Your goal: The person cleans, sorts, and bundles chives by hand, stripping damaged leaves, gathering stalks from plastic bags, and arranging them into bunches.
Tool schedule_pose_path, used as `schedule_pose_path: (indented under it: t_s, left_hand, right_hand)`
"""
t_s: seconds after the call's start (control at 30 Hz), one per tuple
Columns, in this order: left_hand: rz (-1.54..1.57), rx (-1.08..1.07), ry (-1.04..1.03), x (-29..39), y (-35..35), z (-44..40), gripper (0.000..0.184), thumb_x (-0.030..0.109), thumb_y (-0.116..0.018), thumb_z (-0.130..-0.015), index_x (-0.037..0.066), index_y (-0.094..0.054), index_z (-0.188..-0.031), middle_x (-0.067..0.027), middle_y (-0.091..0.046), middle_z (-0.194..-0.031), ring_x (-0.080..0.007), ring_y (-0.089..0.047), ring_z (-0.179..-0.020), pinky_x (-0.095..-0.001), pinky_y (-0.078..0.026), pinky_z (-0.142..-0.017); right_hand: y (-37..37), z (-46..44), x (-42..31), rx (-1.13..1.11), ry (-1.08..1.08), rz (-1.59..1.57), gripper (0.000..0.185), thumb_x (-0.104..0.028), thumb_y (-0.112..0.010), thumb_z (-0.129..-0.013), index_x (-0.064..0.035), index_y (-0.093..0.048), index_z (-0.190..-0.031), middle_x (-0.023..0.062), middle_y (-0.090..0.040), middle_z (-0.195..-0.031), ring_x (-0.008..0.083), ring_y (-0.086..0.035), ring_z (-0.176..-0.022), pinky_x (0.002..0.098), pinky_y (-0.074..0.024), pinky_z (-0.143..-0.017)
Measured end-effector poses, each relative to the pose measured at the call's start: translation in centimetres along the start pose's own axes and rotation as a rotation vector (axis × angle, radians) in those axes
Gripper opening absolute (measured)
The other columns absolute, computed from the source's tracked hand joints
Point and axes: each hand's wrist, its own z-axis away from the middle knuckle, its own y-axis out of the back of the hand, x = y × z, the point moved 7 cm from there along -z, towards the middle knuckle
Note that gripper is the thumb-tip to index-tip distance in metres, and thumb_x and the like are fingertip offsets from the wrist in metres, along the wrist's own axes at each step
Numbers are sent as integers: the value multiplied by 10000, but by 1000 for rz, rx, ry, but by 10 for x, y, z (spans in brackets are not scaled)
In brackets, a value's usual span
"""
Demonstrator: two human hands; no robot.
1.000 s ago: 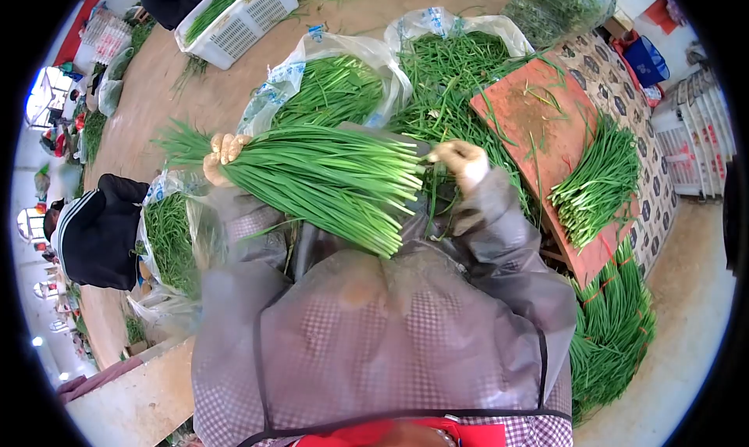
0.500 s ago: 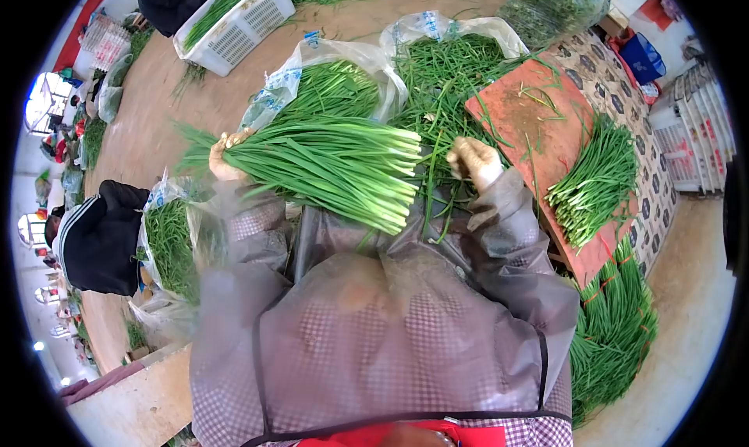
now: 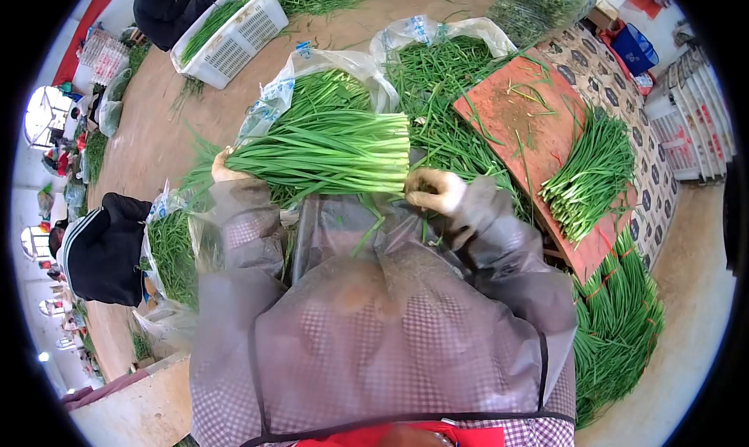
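A thick bunch of garlic chives (image 3: 328,152) lies level across my front, its pale cut ends to the right and its green tips to the left. My left hand (image 3: 228,168) is closed around the leafy end. At the lower corner of the pale ends is my right hand (image 3: 435,191), fingers curled into a pinch; what they hold, if anything, I cannot make out. A few loose blades hang below the bunch over my apron (image 3: 328,228). Behind it stand two plastic bags of greens, the left bag (image 3: 277,96) and the right bag (image 3: 499,37).
A reddish board (image 3: 507,96) on my right carries a smaller chive bunch (image 3: 589,178). Tied chives (image 3: 616,330) lie below it. A white crate (image 3: 234,45) stands at the far left, near a seated person (image 3: 168,14). Another person (image 3: 105,248) bends over at left beside a bag of greens (image 3: 172,248).
The bunch has turned level and its pale ends have risen and shifted slightly left. My right hand has moved left and down to those ends. My left hand keeps its grip.
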Motion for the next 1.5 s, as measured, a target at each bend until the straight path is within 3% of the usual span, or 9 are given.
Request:
schedule_pose_path:
  t_s: [0.13,0.43,0.53,0.57,0.77,0.9,1.03,1.3,1.5]
  left_hand:
    - [-85,166,-36,-1,-4,31,215,201,-491,-795,28,-554,-905,-161,-617,-971,-339,-590,-891,-504,-472,-851]
    - [-45,76,23,-2,23,14,377,195,-488,-811,-53,-529,-1093,-211,-599,-1081,-349,-597,-974,-482,-482,-904]
    - [-50,90,-15,0,18,20,312,185,-505,-803,-29,-536,-1028,-204,-599,-1063,-352,-597,-957,-496,-486,-891]
    - [-20,88,-30,0,16,22,269,173,-515,-798,-17,-533,-988,-188,-605,-1014,-343,-601,-923,-501,-494,-866]
    - [68,-19,-52,9,14,13,157,133,-547,-792,21,-526,-899,-127,-603,-861,-295,-601,-802,-490,-522,-772]
    - [59,15,-62,7,-5,31,124,132,-552,-809,38,-534,-888,-106,-604,-838,-279,-604,-794,-477,-528,-757]
    - [39,19,24,3,-8,26,124,138,-557,-818,40,-543,-893,-99,-615,-847,-273,-615,-790,-467,-531,-762]
    - [-28,40,176,-6,11,4,229,169,-525,-833,9,-571,-990,-157,-640,-974,-321,-626,-883,-474,-521,-817]
    - [-73,72,180,-9,7,12,300,189,-528,-821,-5,-567,-1047,-171,-630,-1052,-339,-617,-936,-500,-494,-869]
  right_hand:
    - [-2,-1,27,84,-476,-473,218,-176,-578,-868,-20,-659,-997,62,-673,-845,130,-601,-730,258,-486,-677]
    - [-29,-12,11,176,-366,-673,158,-148,-581,-908,-3,-643,-912,11,-617,-731,53,-489,-530,196,-369,-446]
    - [-41,-14,14,-26,-321,-561,450,-189,-683,-818,-5,-547,-1205,116,-630,-1075,190,-605,-949,309,-487,-839]
    - [-48,-13,-5,-72,-325,-561,698,-195,-742,-776,0,-397,-1350,158,-512,-1290,259,-446,-1234,380,-327,-1057]
    - [-53,-25,-35,-84,-131,-684,743,-202,-731,-796,5,-333,-1388,188,-373,-1417,295,-301,-1342,382,-243,-1098]
    - [-67,-17,-36,-212,-233,-661,722,-300,-694,-831,-5,-346,-1390,149,-424,-1380,256,-376,-1281,363,-310,-1053]
    - [-65,-6,-27,-67,-494,-358,296,-276,-619,-883,-5,-662,-995,33,-656,-734,69,-524,-577,237,-456,-556]
    - [-30,-19,-101,479,279,114,205,-133,-578,-855,-44,-655,-1022,112,-680,-809,199,-665,-709,293,-525,-636]
    - [-26,-41,-128,319,254,570,142,-156,-588,-851,-78,-654,-949,106,-660,-749,253,-657,-670,341,-525,-599]
